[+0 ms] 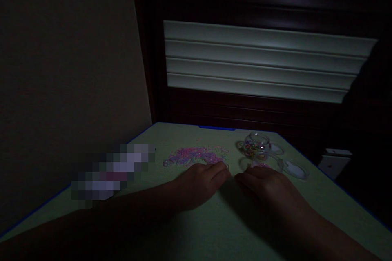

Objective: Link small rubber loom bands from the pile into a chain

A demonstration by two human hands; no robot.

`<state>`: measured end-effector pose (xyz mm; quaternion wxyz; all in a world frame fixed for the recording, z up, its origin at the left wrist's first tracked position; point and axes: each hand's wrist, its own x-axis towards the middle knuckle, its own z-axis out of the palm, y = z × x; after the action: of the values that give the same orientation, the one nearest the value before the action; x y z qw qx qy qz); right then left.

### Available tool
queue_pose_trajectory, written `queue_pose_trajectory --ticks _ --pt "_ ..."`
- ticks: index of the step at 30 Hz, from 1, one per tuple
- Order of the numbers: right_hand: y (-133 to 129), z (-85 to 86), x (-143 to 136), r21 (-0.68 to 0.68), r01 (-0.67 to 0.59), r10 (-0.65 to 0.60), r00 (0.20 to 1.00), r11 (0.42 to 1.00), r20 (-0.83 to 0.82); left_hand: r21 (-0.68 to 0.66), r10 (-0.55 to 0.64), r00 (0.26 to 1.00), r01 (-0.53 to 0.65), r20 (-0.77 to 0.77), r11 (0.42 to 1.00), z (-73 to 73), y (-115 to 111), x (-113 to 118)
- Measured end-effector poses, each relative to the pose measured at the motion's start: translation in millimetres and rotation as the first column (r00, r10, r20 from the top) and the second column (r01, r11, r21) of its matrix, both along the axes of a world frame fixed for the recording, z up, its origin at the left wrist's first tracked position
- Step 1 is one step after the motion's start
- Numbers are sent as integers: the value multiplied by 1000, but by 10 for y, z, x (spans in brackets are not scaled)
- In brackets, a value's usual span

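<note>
Small rubber bands [192,155], mostly pink and purple, lie in a loose heap on the pale table. My left hand [205,181] is at the near right edge of this heap, its fingers curled and pressed together. A hand's width away, my right hand [269,183] is also closed, with fingertips bent down. Whatever either hand pinches is too small and dark to make out. Just beyond the right hand is a clear jar [277,164] with some pink bands showing, partly hidden by that hand. Behind it another clear jar [259,138] holds multicoloured bands.
Round clear lids with white inner discs [295,169] lie at the table's right side. A blurred-out flat item [122,167] is on the left. The table [196,228] has a blue edge. A wall and a dark slatted panel stand behind, and the light is dim.
</note>
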<state>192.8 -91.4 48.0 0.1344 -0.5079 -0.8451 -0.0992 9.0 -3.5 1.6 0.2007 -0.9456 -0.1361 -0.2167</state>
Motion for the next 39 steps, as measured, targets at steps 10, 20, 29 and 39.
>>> queue_pose_trajectory --ticks 10,20,29,39 --pt "23 -60 41 48 34 -33 999 998 -27 -24 25 1000 -25 1 999 4 -1 -12" --pt "36 -84 54 74 31 -28 999 997 -41 -59 121 991 -118 48 991 15 -38 13" --pt "67 -113 82 76 30 -26 998 997 -55 -96 155 988 -154 0 983 35 -47 19" --pt "69 -103 100 78 54 -54 998 995 -14 -101 74 997 -77 -34 992 53 -32 2"
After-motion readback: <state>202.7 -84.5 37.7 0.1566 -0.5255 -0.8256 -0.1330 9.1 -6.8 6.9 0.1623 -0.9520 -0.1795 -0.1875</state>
